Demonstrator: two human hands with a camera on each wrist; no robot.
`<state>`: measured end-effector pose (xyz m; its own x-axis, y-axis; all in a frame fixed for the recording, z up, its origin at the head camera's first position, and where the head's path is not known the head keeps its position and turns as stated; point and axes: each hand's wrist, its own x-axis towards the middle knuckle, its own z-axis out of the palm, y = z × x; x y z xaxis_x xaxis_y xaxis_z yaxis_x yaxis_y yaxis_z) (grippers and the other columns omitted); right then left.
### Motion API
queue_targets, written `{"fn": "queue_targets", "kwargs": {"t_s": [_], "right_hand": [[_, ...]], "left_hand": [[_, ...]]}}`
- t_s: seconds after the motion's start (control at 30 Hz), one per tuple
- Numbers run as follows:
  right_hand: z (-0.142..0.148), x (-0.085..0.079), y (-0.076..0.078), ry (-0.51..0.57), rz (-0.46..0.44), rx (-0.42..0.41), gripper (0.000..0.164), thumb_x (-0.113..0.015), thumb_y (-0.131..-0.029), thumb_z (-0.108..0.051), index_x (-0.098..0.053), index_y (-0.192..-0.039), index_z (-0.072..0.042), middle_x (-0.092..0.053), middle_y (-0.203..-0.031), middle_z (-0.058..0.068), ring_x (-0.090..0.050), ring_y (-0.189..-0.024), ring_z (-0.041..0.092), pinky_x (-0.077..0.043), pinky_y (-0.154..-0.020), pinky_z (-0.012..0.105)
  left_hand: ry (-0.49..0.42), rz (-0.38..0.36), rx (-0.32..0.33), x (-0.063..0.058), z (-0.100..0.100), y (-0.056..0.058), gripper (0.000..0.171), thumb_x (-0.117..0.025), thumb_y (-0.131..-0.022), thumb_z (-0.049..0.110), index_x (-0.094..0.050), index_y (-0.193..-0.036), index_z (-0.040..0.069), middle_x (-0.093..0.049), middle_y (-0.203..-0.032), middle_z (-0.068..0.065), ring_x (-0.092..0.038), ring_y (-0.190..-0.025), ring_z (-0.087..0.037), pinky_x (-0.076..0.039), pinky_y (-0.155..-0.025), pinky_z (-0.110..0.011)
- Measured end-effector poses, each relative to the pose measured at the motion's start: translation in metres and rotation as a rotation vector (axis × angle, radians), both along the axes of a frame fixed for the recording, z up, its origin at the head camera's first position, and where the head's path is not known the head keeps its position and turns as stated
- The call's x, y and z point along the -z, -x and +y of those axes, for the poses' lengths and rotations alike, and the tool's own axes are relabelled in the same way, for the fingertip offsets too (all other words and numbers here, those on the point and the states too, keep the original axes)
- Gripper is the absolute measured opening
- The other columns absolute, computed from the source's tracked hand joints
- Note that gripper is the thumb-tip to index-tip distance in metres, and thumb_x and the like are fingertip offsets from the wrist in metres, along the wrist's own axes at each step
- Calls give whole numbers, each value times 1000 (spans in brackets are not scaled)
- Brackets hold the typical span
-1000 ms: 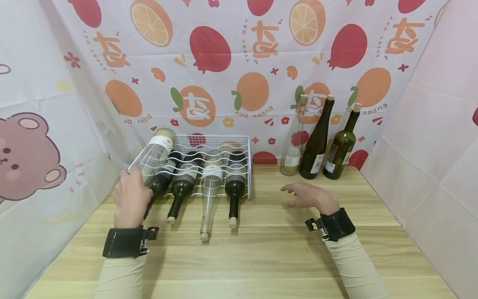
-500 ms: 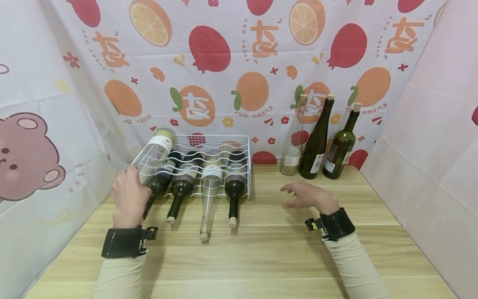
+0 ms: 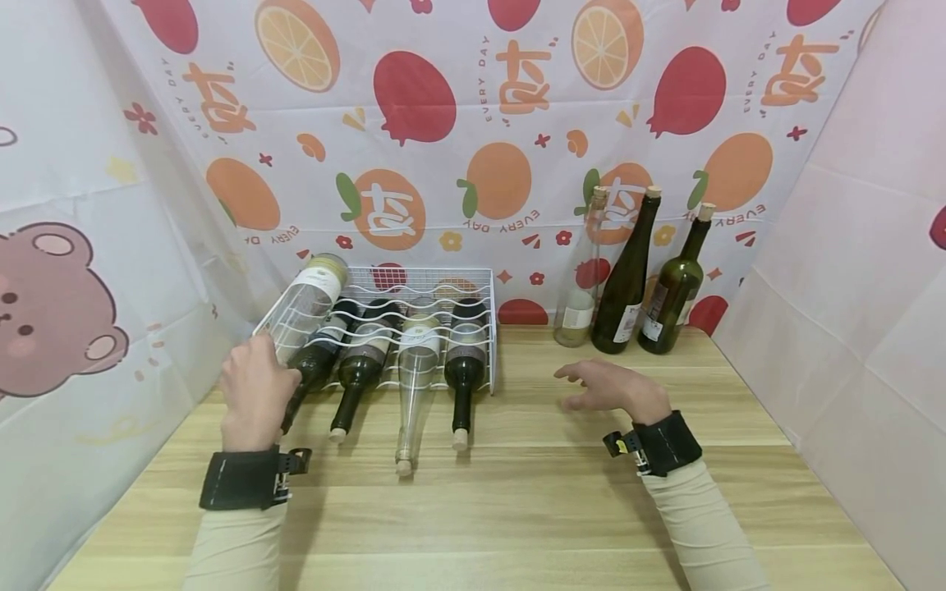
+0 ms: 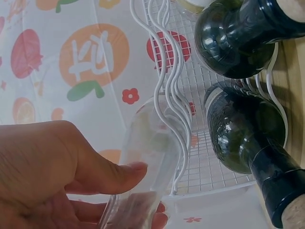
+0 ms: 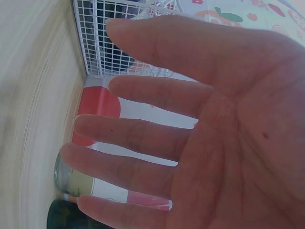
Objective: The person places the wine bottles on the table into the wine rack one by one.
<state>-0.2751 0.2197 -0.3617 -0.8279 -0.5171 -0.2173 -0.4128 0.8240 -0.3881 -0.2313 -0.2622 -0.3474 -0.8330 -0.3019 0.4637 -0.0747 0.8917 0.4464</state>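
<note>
Fruit-printed fabric [image 3: 473,115] hangs behind a wood-grain tabletop [image 3: 517,533], with paler cloth [image 3: 835,246] at either side. Head view: at left, the left hand [image 3: 254,394] grips a clear glass bottle [image 3: 305,308] that lies tilted on the upper tier of a white wire wine rack [image 3: 493,328], at its left end, labelled base pointing away; the hand hides the neck. Below, behind wavy wires that partly cover them, lie three dark bottles [image 3: 466,369] and a second clear bottle [image 3: 418,377], necks toward the viewer; the leftmost dark one is partly masked by the upper bottle and hand. At right, the right hand [image 3: 613,387] is above the tabletop, before three upright corked bottles: one clear [image 3: 576,320], two dark green [image 3: 624,287]. Black wristbands [image 3: 242,478] encircle both wrists.

Left wrist view: thumb and fingers close on opposite sides of the held glass, beside the wires; two dark bottles with corks lie near.

Right wrist view: fingers extended and spread, palm toward the camera. They partly obscure the rack's mesh side and two standing bottles' lower parts.
</note>
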Motion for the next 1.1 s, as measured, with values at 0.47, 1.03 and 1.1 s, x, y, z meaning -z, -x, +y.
{"fn": "queue_targets", "kwargs": {"t_s": [0.47,1.03,1.1], "right_hand": [[-2,-1,2,-12,-6,0,51,-71,-97,-24,-58,-144,-6,-63,-141,22,-61,-131,37,-51,-107,53],[-1,1,3,-8,-28,2,53,-69,-99,-26,-56,-147,-6,-61,-144,22,-58,-135,39,-50,-109,54],[0,2,4,-6,-23,-6,54,-69,-99,-26,-56,-147,-5,-62,-143,22,-59,-134,39,-50,-108,54]], "left_hand": [[24,5,27,2,-6,2,13,-61,-69,-3,-49,-67,-1,-60,-77,-36,-59,-68,-54,-45,-59,-60],[10,-59,24,0,-7,3,23,-66,-69,3,-57,-81,-14,-60,-83,-40,-59,-69,-55,-47,-58,-62],[9,-60,22,0,-7,2,23,-64,-70,2,-57,-83,-15,-60,-84,-41,-59,-69,-56,-47,-59,-62]]}}
